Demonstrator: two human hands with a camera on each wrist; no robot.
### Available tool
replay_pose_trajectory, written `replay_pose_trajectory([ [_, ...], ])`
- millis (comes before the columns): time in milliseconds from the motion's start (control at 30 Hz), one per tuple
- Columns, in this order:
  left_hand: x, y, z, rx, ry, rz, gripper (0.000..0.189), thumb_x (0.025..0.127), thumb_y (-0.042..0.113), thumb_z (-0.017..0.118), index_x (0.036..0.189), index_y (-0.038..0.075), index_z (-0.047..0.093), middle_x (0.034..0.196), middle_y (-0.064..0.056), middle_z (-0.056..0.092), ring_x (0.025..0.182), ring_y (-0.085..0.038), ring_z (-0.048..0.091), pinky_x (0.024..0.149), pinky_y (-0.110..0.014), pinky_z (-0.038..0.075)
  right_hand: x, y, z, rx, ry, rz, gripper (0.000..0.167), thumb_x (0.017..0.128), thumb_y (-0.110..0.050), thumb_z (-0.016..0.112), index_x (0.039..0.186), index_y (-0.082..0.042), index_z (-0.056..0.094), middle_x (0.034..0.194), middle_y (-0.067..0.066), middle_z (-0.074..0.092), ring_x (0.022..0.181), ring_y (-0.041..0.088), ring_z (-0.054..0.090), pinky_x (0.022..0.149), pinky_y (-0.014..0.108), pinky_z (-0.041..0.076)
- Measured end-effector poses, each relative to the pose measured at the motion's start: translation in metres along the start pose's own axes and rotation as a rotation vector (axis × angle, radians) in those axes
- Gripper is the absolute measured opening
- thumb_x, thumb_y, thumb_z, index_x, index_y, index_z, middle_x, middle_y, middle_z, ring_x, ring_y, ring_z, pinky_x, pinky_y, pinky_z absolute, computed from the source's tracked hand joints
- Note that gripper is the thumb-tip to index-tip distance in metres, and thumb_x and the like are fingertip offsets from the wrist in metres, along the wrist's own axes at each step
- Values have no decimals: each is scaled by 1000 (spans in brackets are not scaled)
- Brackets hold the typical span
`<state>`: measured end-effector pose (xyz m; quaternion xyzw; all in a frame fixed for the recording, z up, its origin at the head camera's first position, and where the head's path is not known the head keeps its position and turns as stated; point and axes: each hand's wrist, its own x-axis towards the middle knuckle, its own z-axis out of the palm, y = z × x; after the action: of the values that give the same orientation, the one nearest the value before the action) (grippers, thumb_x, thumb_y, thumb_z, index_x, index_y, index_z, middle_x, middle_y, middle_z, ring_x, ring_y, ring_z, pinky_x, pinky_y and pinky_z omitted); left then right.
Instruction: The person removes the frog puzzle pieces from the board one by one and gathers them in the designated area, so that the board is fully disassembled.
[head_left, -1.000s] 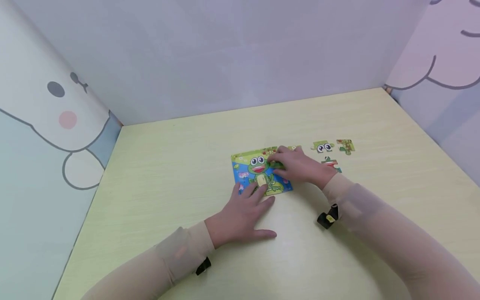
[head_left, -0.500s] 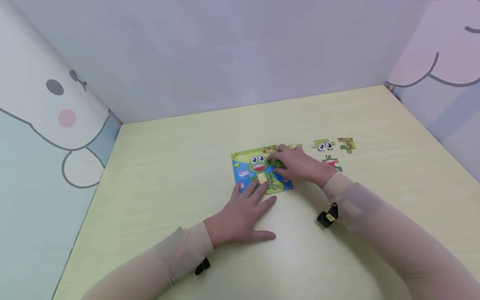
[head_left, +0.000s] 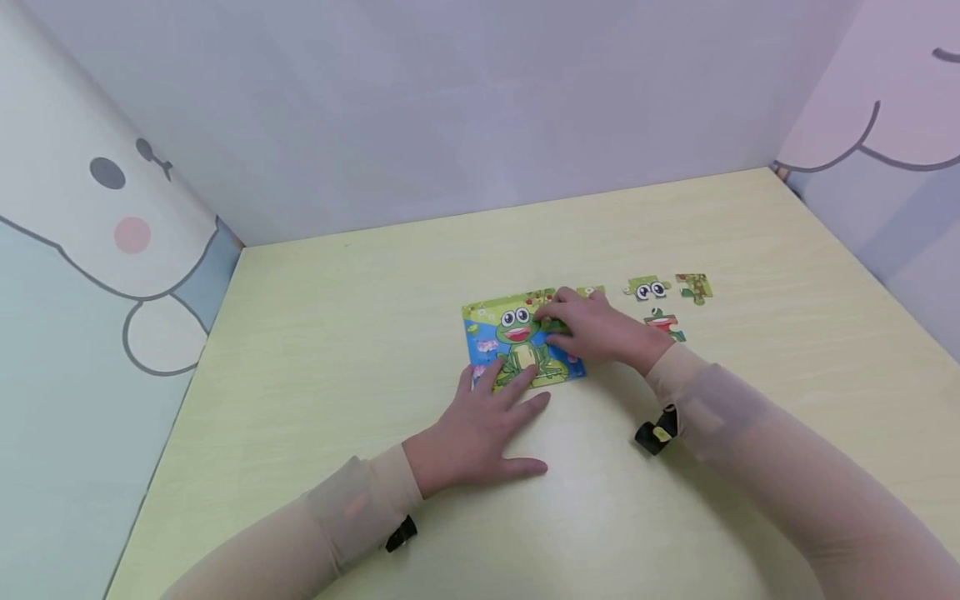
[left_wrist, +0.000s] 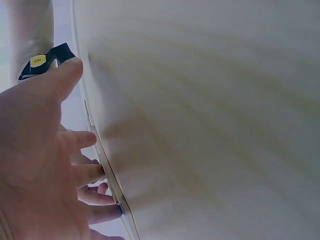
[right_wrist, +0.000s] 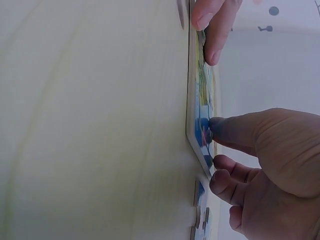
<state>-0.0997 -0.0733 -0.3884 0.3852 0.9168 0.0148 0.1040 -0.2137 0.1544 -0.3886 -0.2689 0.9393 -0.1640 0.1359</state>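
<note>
Frog jigsaw (head_left: 517, 335) lies on the table (head_left: 337, 333), loose pieces (head_left: 649, 291) to its right. Left hand (head_left: 480, 435), fingers spread, touches its near edge; right hand (head_left: 600, 329) bends its fingers over the right side, any pinch unclear. Best to press level, keeping the jigsaw flat.

Your left hand (head_left: 480, 429) is spread, its fingertips on the near edge of the frog puzzle (head_left: 517, 333). Your right hand (head_left: 592, 329) bends its fingers over the puzzle's right side; whether they pinch anything is unclear. To the right on the table (head_left: 360, 333) lie an eyes piece (head_left: 648, 289), a berry piece (head_left: 696, 287) and, just beside your right wrist, a mouth piece (head_left: 664, 323).
</note>
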Motion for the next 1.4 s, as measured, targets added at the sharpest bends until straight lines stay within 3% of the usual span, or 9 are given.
replay_pose_trajectory([
  [267, 0, 2, -1, -15, 2, -3, 82, 94, 75, 58, 161, 30, 43, 173, -10, 29, 154, -54, 27, 115, -73, 31, 1, 1, 1, 4, 1, 2, 40, 101, -22, 71, 140, -14, 65, 124, 12, 60, 111, 28, 58, 99, 55, 36],
  [500, -2, 1, 0, -26, 52, 10, 81, 93, 72, 61, 159, 27, 46, 169, -15, 34, 151, -56, 31, 114, -73, 34, 2, 2, 3, 1, 14, -5, 40, 101, -23, 71, 140, -15, 65, 123, 12, 60, 111, 27, 58, 98, 53, 36],
  [1000, -1, 1, -1, -21, 37, 11, 80, 94, 72, 61, 159, 28, 45, 168, -15, 36, 153, -56, 28, 115, -73, 33, 0, 2, 1, 4, 5, 4, 40, 101, -23, 71, 140, -15, 65, 122, 11, 60, 110, 27, 57, 97, 53, 36],
  [1400, 3, 1, -2, -11, 38, 13, 82, 92, 74, 61, 160, 30, 44, 167, -12, 35, 153, -47, 32, 115, -74, 32, 1, 1, 0, -5, -7, 4, 40, 101, -23, 71, 140, -15, 65, 125, 12, 60, 112, 28, 58, 99, 54, 36],
])
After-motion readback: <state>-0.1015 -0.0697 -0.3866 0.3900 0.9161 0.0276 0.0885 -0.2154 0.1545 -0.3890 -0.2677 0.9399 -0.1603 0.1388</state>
